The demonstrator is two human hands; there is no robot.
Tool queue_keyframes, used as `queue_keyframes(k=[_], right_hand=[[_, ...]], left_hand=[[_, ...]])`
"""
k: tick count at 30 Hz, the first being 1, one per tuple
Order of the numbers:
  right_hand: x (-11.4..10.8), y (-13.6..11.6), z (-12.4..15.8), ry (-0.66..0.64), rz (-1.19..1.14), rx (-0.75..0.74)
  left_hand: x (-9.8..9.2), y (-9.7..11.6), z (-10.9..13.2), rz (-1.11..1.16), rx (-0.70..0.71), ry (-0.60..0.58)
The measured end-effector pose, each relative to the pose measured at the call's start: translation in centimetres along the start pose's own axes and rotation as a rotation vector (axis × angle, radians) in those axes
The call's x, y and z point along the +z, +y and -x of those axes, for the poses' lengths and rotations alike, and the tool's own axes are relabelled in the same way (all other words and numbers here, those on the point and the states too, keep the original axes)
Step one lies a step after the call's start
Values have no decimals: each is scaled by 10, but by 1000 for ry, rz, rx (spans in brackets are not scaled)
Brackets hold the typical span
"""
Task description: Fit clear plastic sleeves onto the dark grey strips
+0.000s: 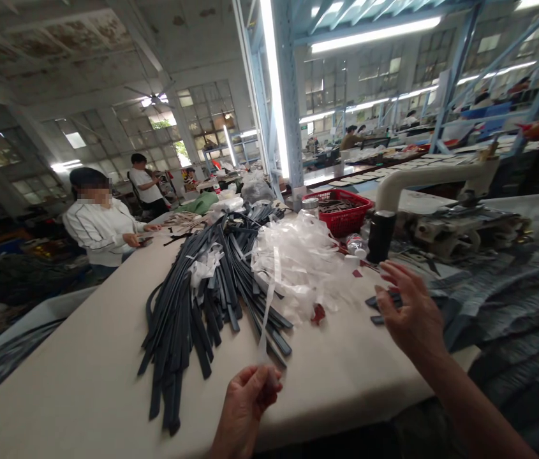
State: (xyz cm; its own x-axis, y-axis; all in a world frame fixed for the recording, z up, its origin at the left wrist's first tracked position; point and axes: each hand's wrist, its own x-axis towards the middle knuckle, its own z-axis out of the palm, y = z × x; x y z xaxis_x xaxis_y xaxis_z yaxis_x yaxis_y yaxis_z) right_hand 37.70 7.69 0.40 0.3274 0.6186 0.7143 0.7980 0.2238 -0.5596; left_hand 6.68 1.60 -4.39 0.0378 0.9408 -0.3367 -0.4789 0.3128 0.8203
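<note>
My left hand (pixel 251 394) is closed near the table's front edge, pinching the lower end of a thin white translucent strip (pixel 269 306). The strip runs up to a tangled heap of similar white strips (pixel 298 255). Beside that heap lies a large bundle of dark grey flat straps (pixel 187 306), their ends fanned toward me. My right hand (pixel 407 312) is raised at the right with its fingers apart and nothing visible in it. Short dark strap pieces (pixel 378 319) show on the table just behind its fingers; whether it touches them I cannot tell.
A sewing machine (pixel 470 223) stands at the right, with dark printed material (pixel 522 319) below. Behind the white heap are a red basket (pixel 343 213) and a clear bottle (pixel 356 245). A person in a white top (pixel 99 229) works at the left table edge.
</note>
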Motion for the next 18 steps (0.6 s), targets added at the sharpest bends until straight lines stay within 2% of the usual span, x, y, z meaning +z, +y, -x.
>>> queue_keyframes(k=[1, 2, 4, 6, 8, 11, 13, 15, 18], right_hand=[[1, -11, 10, -38, -40, -61], [4, -24, 22, -134, -99, -111], [17, -52, 47, -411, -193, -173], [36, -77, 70, -690, -160, -185], [59, -96, 84, -853, -44, -182], [91, -111, 90, -914, 60, -164], [103, -111, 88, -918, 66, -128], [104, -107, 86, -927, 37, -80], [87, -97, 93, -980, -70, -29]], left_hand=[[-1, -4, 3, 15, -17, 12], [-3, -7, 5, 34, -31, 24], [-5, -11, 8, 77, -42, 35], [-6, -10, 8, 116, -35, 38], [-6, -7, 7, 154, -31, 57], [-4, 0, 5, 190, -27, 132], [-5, 1, 4, 187, -23, 168], [-8, -1, 3, 180, -27, 184], [-11, -5, 2, 186, -50, 176]])
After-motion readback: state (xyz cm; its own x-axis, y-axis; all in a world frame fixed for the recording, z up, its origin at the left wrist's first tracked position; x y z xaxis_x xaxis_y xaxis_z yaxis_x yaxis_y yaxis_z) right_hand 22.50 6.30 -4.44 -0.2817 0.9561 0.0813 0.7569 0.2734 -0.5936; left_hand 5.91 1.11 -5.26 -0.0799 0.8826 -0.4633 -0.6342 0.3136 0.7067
